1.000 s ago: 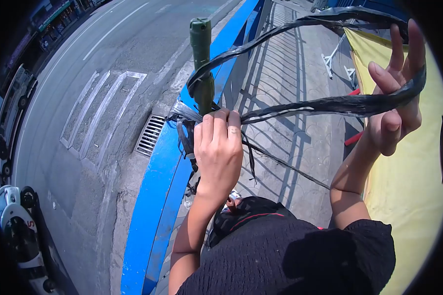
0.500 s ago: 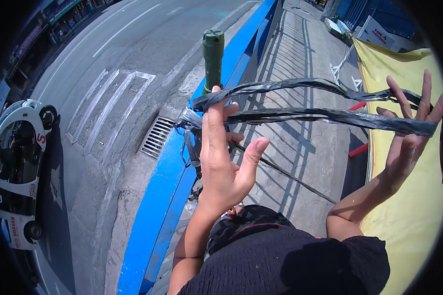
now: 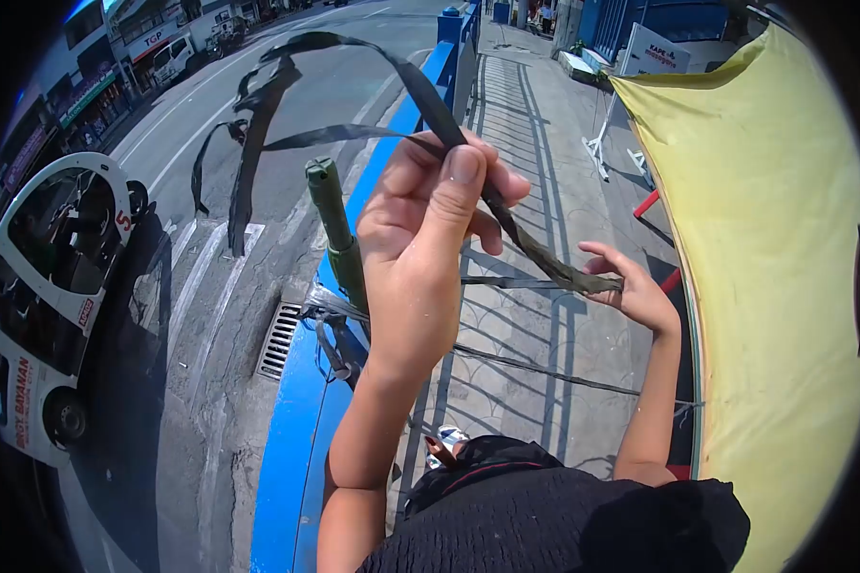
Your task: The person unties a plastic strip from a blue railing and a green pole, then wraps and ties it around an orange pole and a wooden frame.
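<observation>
My left hand [image 3: 406, 258] pinches a black plastic strip [image 3: 432, 100] between thumb and fingers, above the railing. Beyond it the loose end loops up and hangs down to the left over the road. My right hand [image 3: 646, 294], lower and further right, has its fingers closed on the same strip where it runs down twisted between the hands. Just left of my left hand, a green pole [image 3: 331, 208] stands beside the blue railing [image 3: 291, 449]. More black strip [image 3: 336, 310] is wrapped around the pole's base at the railing; my left hand and wrist partly hide this area.
A yellow tarp [image 3: 764, 248] hangs along the right, with a red bar [image 3: 648, 203] by its edge. Another thin black strip [image 3: 545, 370] stretches across the walkway. Left of the railing are a drain grate [image 3: 280, 339] and a white three-wheeler [image 3: 96, 239] on the road.
Both hands were spread open with the strip looped between them; now they are closed on it. My right hand has come in leftward and down, and the strip's loose end flies up on the left.
</observation>
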Demonstrator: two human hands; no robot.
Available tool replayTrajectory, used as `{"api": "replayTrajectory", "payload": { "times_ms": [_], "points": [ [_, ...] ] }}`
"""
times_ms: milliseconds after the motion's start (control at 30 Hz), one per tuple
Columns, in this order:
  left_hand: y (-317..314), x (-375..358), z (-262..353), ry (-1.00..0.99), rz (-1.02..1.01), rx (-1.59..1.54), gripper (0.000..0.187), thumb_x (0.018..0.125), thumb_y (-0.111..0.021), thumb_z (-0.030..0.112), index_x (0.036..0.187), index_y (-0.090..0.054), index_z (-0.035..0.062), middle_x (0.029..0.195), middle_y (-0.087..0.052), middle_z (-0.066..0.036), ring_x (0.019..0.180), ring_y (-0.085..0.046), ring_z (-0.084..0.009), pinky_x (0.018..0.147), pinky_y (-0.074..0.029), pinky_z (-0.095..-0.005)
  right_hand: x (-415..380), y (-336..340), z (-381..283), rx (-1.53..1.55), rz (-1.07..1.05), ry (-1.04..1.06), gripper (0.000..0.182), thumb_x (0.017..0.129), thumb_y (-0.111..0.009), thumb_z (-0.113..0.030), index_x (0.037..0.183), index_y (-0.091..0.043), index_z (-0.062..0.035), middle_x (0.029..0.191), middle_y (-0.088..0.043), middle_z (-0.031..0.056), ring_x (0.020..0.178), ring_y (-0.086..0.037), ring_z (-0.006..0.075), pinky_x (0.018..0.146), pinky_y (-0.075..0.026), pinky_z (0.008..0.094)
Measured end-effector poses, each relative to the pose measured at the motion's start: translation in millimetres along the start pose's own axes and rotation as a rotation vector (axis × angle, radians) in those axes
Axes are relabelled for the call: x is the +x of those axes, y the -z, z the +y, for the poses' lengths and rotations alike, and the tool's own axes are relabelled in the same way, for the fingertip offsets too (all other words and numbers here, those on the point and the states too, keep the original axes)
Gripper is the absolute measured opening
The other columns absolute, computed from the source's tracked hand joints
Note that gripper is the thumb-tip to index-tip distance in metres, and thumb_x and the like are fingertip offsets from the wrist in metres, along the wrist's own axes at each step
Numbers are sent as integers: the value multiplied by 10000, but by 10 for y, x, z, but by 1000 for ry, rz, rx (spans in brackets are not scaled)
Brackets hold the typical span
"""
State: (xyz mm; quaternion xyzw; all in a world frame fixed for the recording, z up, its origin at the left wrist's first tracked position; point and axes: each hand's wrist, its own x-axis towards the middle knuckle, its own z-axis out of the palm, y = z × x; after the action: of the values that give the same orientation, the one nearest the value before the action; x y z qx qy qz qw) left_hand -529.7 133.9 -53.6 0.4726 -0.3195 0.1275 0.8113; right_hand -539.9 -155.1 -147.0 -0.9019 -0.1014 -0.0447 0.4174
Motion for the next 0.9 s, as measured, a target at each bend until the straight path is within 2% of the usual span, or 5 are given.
{"api": "replayTrajectory", "payload": {
  "times_ms": [133, 267, 367, 600, 900],
  "points": [
    [-236, -25, -1086, -197, -321, 1101, 161, 887, -595, 126, 935, -604, -28, 816, -663, -159, 724, -665, -257, 600, -523, -357, -183, 90, -259, -126, 400, 19, 567, 791, -652, -22, 1330, -494, -99, 1233, -569, 84, 1185, -520, 198, 947, -431, 343],
    [-199, -471, -1535, 258, -1095, 1475, 293, 805, -642, 131, 1023, -598, -60, 926, -654, -198, 852, -661, -348, 772, -545, -392, -303, 222, -583, -86, 566, 121, 482, 805, -643, -55, 1275, -544, -95, 1246, -565, 64, 1186, -519, 202, 955, -417, 342],
    [-177, -755, -1381, 19, -925, 1195, 342, 804, -652, 151, 1069, -580, -53, 1008, -628, -210, 926, -641, -355, 805, -533, -385, -247, 49, -765, 3, 440, 195, 345, 814, -646, -72, 1158, -620, -75, 1183, -596, 65, 1121, -550, 199, 930, -425, 324],
    [183, -1008, -379, 203, -948, 1050, 358, 830, -645, 175, 1103, -564, -43, 981, -611, -175, 941, -628, -328, 788, -519, -400, 423, -931, -816, 258, -218, 378, 334, 885, -621, -112, 1210, -594, -42, 1159, -620, 70, 1050, -583, 173, 922, -441, 310],
    [799, -1358, 14, 205, 33, 1218, 65, 858, -640, 68, 889, -655, 13, 752, -610, -108, 643, -607, -250, 559, -468, -343, 902, -1781, -937, 691, -547, 95, 273, 997, -491, -237, 1118, -587, -11, 1013, -606, 12, 948, -546, 72, 866, -448, 240]
  ]
}}
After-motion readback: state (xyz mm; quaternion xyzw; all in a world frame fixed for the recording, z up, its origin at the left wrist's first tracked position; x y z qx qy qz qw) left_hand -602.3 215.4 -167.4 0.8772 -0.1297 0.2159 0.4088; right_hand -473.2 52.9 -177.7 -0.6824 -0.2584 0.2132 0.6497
